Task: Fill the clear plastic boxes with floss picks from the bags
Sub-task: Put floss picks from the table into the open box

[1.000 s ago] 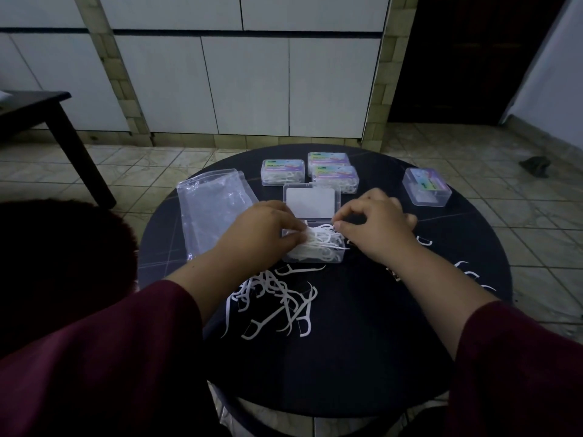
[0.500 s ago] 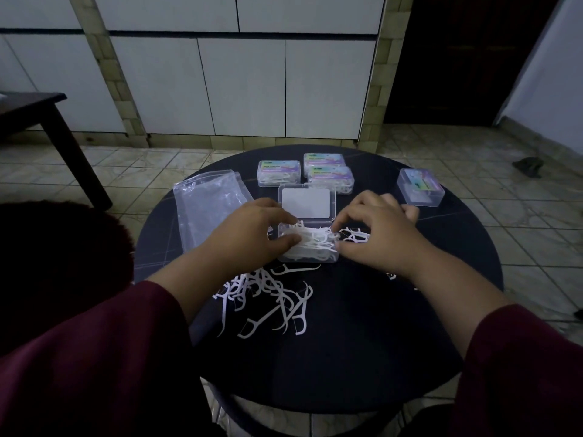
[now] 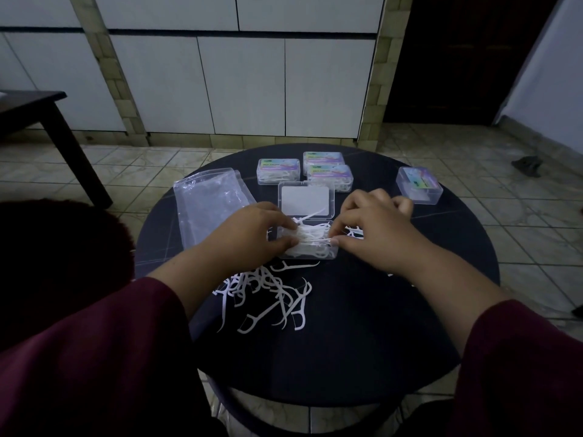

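Picks (image 3: 310, 239) in open box (image 3: 331, 253), between fingers (image 3: 337, 244).

Light: dim, cool, brightest on far wall (image 3: 243, 86).
Tabletop (image 3: 362, 326): dark, little detail.
Edges: wide-angle bowing.
Focus: soft, slightly grainy.

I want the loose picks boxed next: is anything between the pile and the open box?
Nothing visible blocks it. The loose floss picks lie on the table right before the open box, which both hands already work over.
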